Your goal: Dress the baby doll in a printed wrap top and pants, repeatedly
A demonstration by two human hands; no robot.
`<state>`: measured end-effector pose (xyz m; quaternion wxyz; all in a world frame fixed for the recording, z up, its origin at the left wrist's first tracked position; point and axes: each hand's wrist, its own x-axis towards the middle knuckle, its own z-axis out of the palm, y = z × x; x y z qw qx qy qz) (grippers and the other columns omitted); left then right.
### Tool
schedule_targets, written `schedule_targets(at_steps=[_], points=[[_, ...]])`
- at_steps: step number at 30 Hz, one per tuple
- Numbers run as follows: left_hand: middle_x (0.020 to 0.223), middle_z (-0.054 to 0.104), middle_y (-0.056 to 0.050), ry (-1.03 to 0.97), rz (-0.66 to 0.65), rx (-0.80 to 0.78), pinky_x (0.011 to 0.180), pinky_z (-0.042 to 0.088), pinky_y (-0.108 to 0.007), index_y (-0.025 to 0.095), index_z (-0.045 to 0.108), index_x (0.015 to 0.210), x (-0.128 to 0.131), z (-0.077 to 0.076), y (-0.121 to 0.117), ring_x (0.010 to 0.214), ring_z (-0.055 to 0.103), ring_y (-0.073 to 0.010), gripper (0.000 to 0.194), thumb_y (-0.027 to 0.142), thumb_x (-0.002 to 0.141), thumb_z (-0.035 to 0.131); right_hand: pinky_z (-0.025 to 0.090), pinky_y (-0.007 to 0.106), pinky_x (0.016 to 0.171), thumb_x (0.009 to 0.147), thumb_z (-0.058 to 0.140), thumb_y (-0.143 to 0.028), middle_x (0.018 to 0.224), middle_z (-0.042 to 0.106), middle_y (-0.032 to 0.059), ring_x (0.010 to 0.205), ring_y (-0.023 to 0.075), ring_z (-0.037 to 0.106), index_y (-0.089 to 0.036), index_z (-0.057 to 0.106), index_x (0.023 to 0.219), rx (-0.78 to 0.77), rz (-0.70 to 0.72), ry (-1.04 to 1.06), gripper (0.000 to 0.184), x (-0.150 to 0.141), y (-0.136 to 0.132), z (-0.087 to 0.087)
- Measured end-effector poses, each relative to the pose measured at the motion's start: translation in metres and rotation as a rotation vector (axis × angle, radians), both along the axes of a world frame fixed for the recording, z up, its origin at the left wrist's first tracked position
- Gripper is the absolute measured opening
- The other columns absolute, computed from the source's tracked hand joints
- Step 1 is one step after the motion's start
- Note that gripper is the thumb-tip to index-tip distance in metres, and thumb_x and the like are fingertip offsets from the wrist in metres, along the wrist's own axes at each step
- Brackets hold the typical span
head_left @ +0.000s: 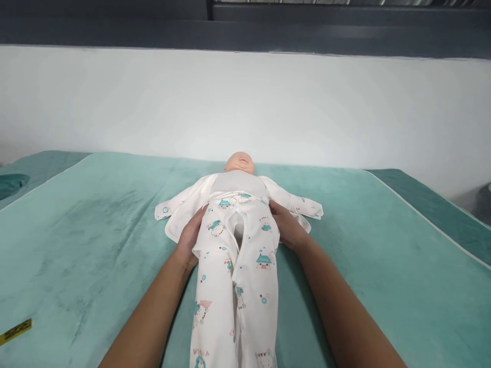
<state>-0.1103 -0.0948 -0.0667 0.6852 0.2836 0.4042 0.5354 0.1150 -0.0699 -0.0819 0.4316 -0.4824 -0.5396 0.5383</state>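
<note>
A baby doll (240, 162) lies on its back, head toward the wall. It wears a white long-sleeved baby jacket (192, 197), spread out at both sides over a plain grey-white torso. White baby pants (245, 245) printed with small animals and houses cover its lower body up to the waist, with an open split at the crotch. My left hand (192, 232) is closed on the left edge of the pants near the hip. On the opposite side, my right hand (287, 225) grips them near the waist. Cloth and doll hide most fingertips of both hands.
The doll rests on a green bedspread (115, 245) with darker side borders. A white wall (245, 102) rises behind it. At the lower left lies a yellow and black strip (16, 331). Dark objects stand at the far right edge.
</note>
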Motion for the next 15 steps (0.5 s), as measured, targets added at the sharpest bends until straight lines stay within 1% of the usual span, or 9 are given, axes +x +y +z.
schedule_targets(at_steps=[2,4,6,9,10,12,13,15], points=[[0.088,0.074,-0.005,0.014,-0.006,-0.006,0.087,0.053,-0.039,0.017,0.071,0.103,-0.003,0.0,-0.001,0.094,0.068,-0.0288,0.037,0.037,0.072,0.065,0.051,0.036,0.077,0.075,0.065,-0.04,0.092,0.073,0.003,0.084,0.0218,0.065,-0.021,0.068,0.103,-0.002,-0.023,-0.024,0.034,0.001,-0.001,0.0],[0.086,0.074,-0.005,0.0,-0.031,0.009,0.082,0.053,-0.039,0.016,0.071,0.1,-0.006,0.0,-0.001,0.091,0.068,-0.0289,0.036,0.029,0.067,0.062,0.051,0.038,0.081,0.077,0.065,-0.042,0.09,0.073,0.0035,0.086,0.0229,0.065,-0.022,0.07,0.1,0.016,-0.003,0.001,0.031,0.0,-0.005,0.004],[0.09,0.073,-0.005,0.0,-0.068,0.049,0.078,0.053,-0.037,0.017,0.07,0.101,-0.009,-0.002,-0.003,0.089,0.067,-0.0279,0.041,0.021,0.062,0.062,0.05,0.039,0.084,0.077,0.065,-0.044,0.09,0.073,0.0042,0.091,0.0243,0.065,-0.024,0.072,0.096,0.043,0.034,0.046,0.028,0.0,-0.008,0.008],[0.094,0.072,-0.003,0.098,-0.1,0.128,0.071,0.051,-0.031,0.021,0.067,0.108,-0.012,-0.004,-0.005,0.085,0.065,-0.0237,0.051,0.014,0.057,0.068,0.049,0.039,0.087,0.076,0.067,-0.044,0.092,0.073,0.0045,0.098,0.0255,0.063,-0.024,0.073,0.096,0.065,0.063,0.059,0.029,-0.002,-0.011,0.011],[0.095,0.071,-0.002,0.143,-0.103,0.162,0.069,0.05,-0.029,0.022,0.066,0.108,-0.012,-0.004,-0.006,0.084,0.064,-0.022,0.052,0.013,0.057,0.071,0.049,0.04,0.088,0.076,0.067,-0.043,0.092,0.073,0.0046,0.099,0.0256,0.063,-0.024,0.073,0.097,0.068,0.066,0.054,0.029,-0.002,-0.011,0.01],[0.095,0.069,0.0,0.223,-0.101,0.23,0.07,0.049,-0.027,0.024,0.065,0.105,-0.012,-0.003,-0.008,0.085,0.062,-0.0199,0.047,0.017,0.06,0.076,0.049,0.04,0.089,0.077,0.067,-0.04,0.093,0.073,0.0045,0.099,0.0259,0.063,-0.024,0.072,0.1,0.07,0.073,0.04,0.029,-0.003,-0.009,0.009],[0.093,0.068,0.0,0.258,-0.087,0.257,0.071,0.048,-0.027,0.024,0.065,0.102,-0.012,-0.002,-0.008,0.087,0.06,-0.0199,0.043,0.021,0.061,0.077,0.049,0.04,0.089,0.078,0.067,-0.038,0.093,0.073,0.0044,0.099,0.0259,0.063,-0.024,0.072,0.101,0.072,0.078,0.03,0.028,-0.003,-0.009,0.008],[0.089,0.067,0.0,0.333,-0.018,0.296,0.074,0.047,-0.029,0.023,0.066,0.095,-0.01,0.0,-0.008,0.091,0.059,-0.0215,0.035,0.028,0.063,0.078,0.049,0.04,0.09,0.079,0.065,-0.035,0.094,0.073,0.0039,0.099,0.0256,0.063,-0.024,0.072,0.101,0.082,0.086,0.007,0.025,-0.004,-0.008,0.007]])
